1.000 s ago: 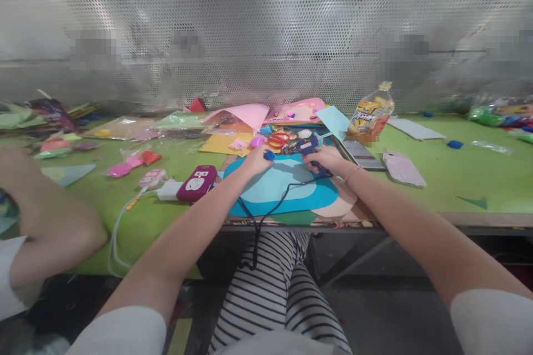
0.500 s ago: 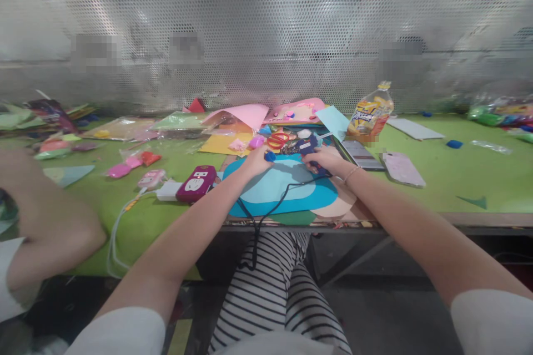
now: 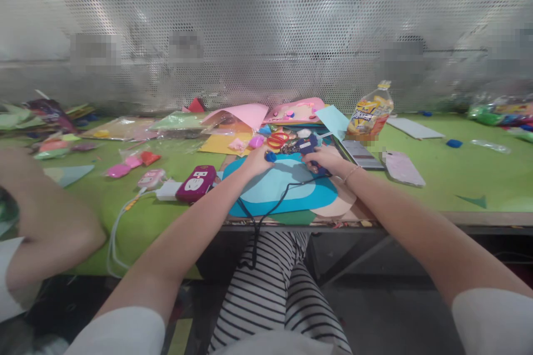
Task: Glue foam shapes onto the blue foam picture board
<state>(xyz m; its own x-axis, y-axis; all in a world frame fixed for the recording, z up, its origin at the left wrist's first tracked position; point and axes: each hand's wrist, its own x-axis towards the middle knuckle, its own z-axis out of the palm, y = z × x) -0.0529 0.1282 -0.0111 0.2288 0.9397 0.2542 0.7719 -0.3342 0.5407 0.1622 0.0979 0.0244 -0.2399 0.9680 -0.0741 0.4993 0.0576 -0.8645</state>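
My left hand (image 3: 255, 160) is closed in a pinch on a small blue piece (image 3: 270, 156) at the far edge of a blue foam sheet (image 3: 283, 186). My right hand (image 3: 326, 158) is wrapped round a dark blue glue gun (image 3: 307, 148). The gun's tip points left toward the small blue piece. Its black cord (image 3: 266, 212) runs across the sheet and drops off the table's front edge. Red-handled scissors (image 3: 278, 139) lie just behind my hands.
The green table (image 3: 458, 177) holds a maroon phone (image 3: 196, 182), a white charger (image 3: 169, 189), a snack bag (image 3: 370, 113), a pale phone case (image 3: 403, 168), pink sheets (image 3: 245, 113) and scattered coloured foam bits. Another person's arm (image 3: 45, 216) is at the left. A perforated metal wall (image 3: 266, 33) stands behind.
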